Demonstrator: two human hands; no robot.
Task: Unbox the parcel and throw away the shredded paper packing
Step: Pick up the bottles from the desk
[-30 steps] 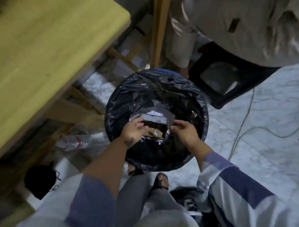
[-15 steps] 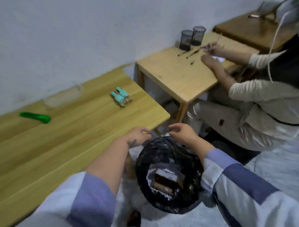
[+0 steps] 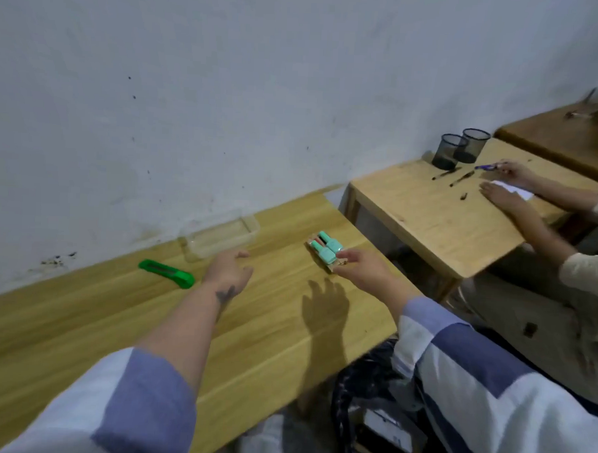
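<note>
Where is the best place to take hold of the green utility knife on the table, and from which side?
Grip the green utility knife across the middle of its long body, coming from above. It lies flat on the table, slim and elongated, with bare wood on both long sides for thumb and fingers. The open left hand is probably the nearer one.

Both hands hovered empty over the desk (image 3: 272, 328); the right hand's fingers (image 3: 344, 262) nearly touched the mint bottles (image 3: 325, 250), the green cutter (image 3: 167, 273) left of the left hand (image 3: 227, 273).

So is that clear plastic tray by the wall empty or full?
Empty, as far as it shows: the wood grain of the table reads straight through the clear tray, with nothing visible inside.
</note>
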